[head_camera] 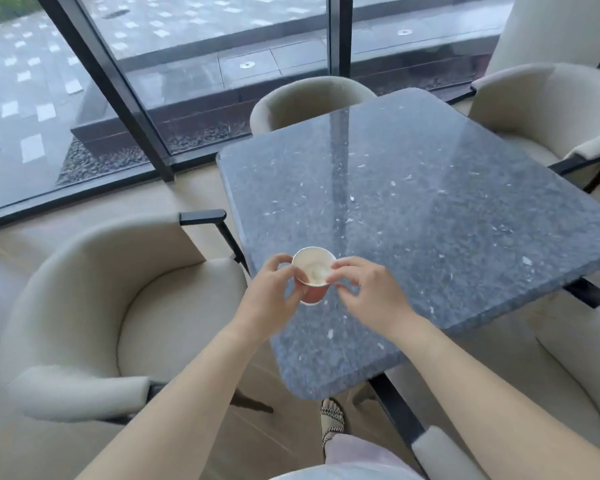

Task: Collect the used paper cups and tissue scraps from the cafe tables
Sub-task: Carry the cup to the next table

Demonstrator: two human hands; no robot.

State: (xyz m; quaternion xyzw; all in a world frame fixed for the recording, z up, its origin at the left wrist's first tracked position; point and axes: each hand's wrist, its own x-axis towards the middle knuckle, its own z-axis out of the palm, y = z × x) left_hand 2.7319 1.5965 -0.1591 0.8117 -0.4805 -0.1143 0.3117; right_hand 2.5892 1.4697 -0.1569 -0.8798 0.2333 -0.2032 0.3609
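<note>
A small paper cup [313, 296], white inside with a reddish outer wall, is held just above the near left part of the dark stone table [430, 209]. My left hand [269, 296] grips its side. A crumpled white tissue scrap [316, 271] lies inside the cup. My right hand [368, 292] is at the cup's right rim, its fingertips pinched together beside the rim; whether they hold anything I cannot tell.
Cream armchairs surround the table: one at the near left [94, 323], one at the far side [305, 98], one at the far right [551, 109], one at the near right [575, 375]. A glass wall with dark frames [118, 98] stands behind. My sandalled foot [332, 419] is under the table's near corner.
</note>
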